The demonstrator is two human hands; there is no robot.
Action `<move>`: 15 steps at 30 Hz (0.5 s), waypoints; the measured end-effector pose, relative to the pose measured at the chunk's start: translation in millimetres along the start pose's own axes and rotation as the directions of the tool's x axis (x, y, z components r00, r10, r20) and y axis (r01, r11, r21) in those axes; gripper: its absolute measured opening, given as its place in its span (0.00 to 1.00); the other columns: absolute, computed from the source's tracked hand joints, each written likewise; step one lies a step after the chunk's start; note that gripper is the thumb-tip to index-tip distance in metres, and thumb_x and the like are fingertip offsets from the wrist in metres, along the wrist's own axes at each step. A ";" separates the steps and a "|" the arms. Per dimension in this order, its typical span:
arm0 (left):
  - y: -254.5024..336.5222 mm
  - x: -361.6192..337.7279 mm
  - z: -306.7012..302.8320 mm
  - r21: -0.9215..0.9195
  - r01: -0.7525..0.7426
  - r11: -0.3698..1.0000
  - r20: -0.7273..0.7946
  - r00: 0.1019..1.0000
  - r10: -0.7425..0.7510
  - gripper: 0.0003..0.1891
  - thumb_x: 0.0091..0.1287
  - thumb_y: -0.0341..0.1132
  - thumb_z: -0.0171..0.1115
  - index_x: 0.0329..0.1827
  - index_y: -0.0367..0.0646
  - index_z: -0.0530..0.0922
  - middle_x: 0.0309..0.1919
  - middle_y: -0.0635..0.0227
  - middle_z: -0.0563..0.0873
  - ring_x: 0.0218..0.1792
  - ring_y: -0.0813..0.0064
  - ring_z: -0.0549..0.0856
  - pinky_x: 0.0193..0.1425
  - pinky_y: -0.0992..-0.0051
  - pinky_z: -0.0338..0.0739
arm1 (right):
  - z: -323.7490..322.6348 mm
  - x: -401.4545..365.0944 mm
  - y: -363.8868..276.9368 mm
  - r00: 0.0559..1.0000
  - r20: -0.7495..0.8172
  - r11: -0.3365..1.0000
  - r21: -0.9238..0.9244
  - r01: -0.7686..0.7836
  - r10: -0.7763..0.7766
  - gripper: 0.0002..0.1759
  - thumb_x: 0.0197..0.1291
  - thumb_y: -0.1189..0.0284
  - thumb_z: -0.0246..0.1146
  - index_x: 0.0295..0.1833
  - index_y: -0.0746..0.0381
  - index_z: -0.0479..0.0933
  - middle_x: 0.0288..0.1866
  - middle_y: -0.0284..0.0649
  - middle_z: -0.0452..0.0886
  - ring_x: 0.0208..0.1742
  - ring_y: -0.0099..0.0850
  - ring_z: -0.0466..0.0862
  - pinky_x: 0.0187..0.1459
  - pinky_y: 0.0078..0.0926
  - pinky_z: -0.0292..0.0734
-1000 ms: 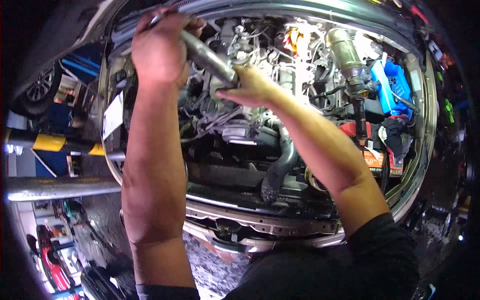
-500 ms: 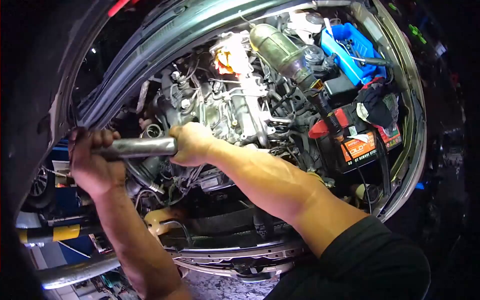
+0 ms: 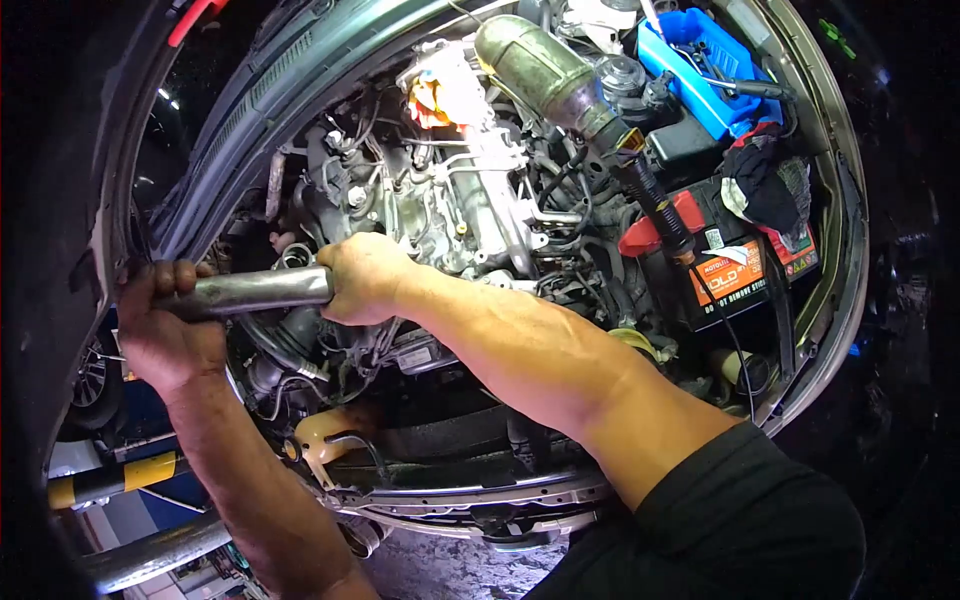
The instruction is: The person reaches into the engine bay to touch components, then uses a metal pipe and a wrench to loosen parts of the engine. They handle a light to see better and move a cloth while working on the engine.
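Note:
My left hand (image 3: 172, 330) is wrapped round the left part of a thick, dull metal pipe (image 3: 265, 292), which lies nearly level above the left side of the engine bay. Against the pipe's right end sits my right hand (image 3: 365, 278), its fingers closed; what they grip there is hidden by the hand. Below and behind both hands is the engine (image 3: 420, 200), with its hoses and metal lines. An orange and white cloth (image 3: 428, 103) is tucked into the top of the engine under bright light.
A green-grey work lamp (image 3: 535, 62) lies across the engine. Right of it are a blue tray (image 3: 715, 115) of tools, a dark cloth (image 3: 762, 190) and a battery (image 3: 735, 285). A cream reservoir (image 3: 325, 440) stands near the front; a yellow-black lift bar (image 3: 115, 482) is lower left.
Both hands and the pipe have shifted slightly left in the view, with the grip unchanged. The camera view has also turned a little, so the engine bay appears slightly shifted.

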State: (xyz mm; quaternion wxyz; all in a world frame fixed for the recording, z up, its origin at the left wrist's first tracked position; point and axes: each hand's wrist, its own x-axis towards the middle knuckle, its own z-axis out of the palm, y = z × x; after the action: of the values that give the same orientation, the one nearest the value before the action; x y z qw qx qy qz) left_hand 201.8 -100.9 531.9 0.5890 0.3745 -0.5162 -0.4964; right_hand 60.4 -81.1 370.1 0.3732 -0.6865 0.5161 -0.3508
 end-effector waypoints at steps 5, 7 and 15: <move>2.7 -0.5 3.0 0.037 -0.023 0.999 -0.041 0.999 0.025 0.05 0.58 0.27 0.57 0.32 0.49 0.70 0.23 0.72 0.69 0.27 0.72 0.71 0.43 0.63 0.72 | 4.3 1.4 2.7 0.999 -0.045 0.999 0.033 0.025 -0.024 0.20 0.42 0.59 0.68 0.42 0.56 0.82 0.35 0.47 0.85 0.41 0.47 0.85 0.47 0.40 0.80; -2.4 5.6 -0.6 0.025 0.012 1.000 -0.050 0.999 -0.011 0.05 0.58 0.29 0.57 0.29 0.46 0.70 0.24 0.70 0.69 0.28 0.70 0.72 0.45 0.62 0.72 | 2.0 2.0 1.9 1.000 -0.022 0.999 0.028 -0.021 0.021 0.20 0.42 0.58 0.68 0.42 0.56 0.82 0.35 0.47 0.85 0.41 0.47 0.85 0.47 0.41 0.80; 0.8 17.3 3.3 0.078 -0.014 0.997 0.020 1.000 0.012 0.05 0.58 0.30 0.59 0.31 0.46 0.70 0.24 0.69 0.70 0.27 0.69 0.72 0.45 0.61 0.72 | -7.9 -1.4 -5.0 1.000 -0.001 0.999 0.020 -0.030 0.030 0.20 0.45 0.61 0.65 0.46 0.56 0.82 0.39 0.45 0.86 0.44 0.44 0.85 0.49 0.38 0.80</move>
State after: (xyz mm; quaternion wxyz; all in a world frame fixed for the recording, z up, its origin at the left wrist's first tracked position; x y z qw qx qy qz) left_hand 198.3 -117.3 537.4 0.5721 0.3890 -0.5434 -0.4755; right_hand 55.4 -80.0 378.2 0.3848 -0.6748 0.5230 -0.3508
